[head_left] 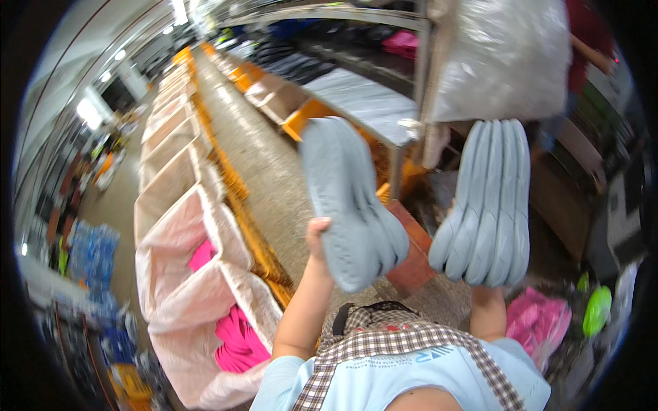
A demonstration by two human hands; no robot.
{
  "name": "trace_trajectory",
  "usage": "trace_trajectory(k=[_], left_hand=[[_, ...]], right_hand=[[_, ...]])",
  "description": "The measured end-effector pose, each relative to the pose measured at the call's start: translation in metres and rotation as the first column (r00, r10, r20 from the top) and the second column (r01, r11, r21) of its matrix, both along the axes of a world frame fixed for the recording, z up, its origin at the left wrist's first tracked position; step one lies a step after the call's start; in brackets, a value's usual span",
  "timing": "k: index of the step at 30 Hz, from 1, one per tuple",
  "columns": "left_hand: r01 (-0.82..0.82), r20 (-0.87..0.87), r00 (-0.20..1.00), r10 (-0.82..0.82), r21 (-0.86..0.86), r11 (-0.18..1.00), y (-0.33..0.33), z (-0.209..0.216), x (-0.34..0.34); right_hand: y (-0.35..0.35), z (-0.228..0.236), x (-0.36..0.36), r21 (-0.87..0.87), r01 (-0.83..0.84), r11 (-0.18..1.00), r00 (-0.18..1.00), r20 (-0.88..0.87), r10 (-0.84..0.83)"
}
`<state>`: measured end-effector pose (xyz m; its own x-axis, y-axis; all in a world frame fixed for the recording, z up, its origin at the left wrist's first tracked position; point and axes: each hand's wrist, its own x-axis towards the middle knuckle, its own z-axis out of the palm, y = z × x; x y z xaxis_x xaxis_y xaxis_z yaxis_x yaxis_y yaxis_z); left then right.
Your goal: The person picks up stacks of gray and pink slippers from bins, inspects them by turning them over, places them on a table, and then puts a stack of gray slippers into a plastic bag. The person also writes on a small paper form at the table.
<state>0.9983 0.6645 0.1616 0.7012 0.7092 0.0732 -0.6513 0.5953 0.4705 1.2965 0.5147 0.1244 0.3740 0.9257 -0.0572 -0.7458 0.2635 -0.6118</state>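
Note:
Two stacks of grey shoe soles are held up in front of me. Around the lower part of the left sole stack (349, 205) my left hand (317, 236) is closed, its thumb showing at the stack's left edge. These soles are tilted, and their patterned underside faces partly toward me. My right hand (486, 298) holds up the right sole stack (483, 205) from behind, with most of its fingers hidden. Several nested soles show their edges there, standing nearly upright. The two stacks are apart from each other.
Left of me runs a long row of cloth-lined bins (199, 308) with orange frames, the nearest holding pink pieces (240, 339). A metal shelf (370, 103) stands ahead with dark soles. Clear plastic wrap (504, 61) hangs at right, near another person (586, 48). Pink bagged items (538, 318) lie at lower right.

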Motion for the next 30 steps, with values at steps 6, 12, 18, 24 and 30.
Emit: trace_trajectory(k=[6, 12, 18, 24, 30], left_hand=[[-0.057, -0.647, 0.318, 0.693, 0.717, 0.695, 0.013, -0.064, -0.046], [-0.205, -0.675, 0.355, 0.647, 0.619, 0.759, 0.035, -0.109, -0.104], [-0.405, -0.607, 0.38, 0.698, 0.569, 0.716, 0.093, -0.123, -0.194], [-0.651, -0.515, 0.588, 0.623, 0.156, 0.743, 0.137, -0.112, -0.272], [-0.691, -0.509, 0.524, 0.683, 0.215, 0.69, 0.184, -0.096, -0.304]], right_hand=[[0.052, -0.022, -0.054, -0.077, -0.337, 0.939, 0.941, -0.059, 0.333], [0.138, -0.052, -0.127, -0.047, -0.602, 0.797, 0.789, -0.19, 0.584], [0.231, -0.065, -0.188, -0.274, -0.681, 0.679, 0.732, -0.236, 0.639], [0.325, -0.072, -0.247, -0.352, -0.504, 0.789, 0.782, 0.204, 0.59], [0.4, -0.082, -0.296, -0.401, -0.501, 0.767, 0.754, 0.233, 0.614]])
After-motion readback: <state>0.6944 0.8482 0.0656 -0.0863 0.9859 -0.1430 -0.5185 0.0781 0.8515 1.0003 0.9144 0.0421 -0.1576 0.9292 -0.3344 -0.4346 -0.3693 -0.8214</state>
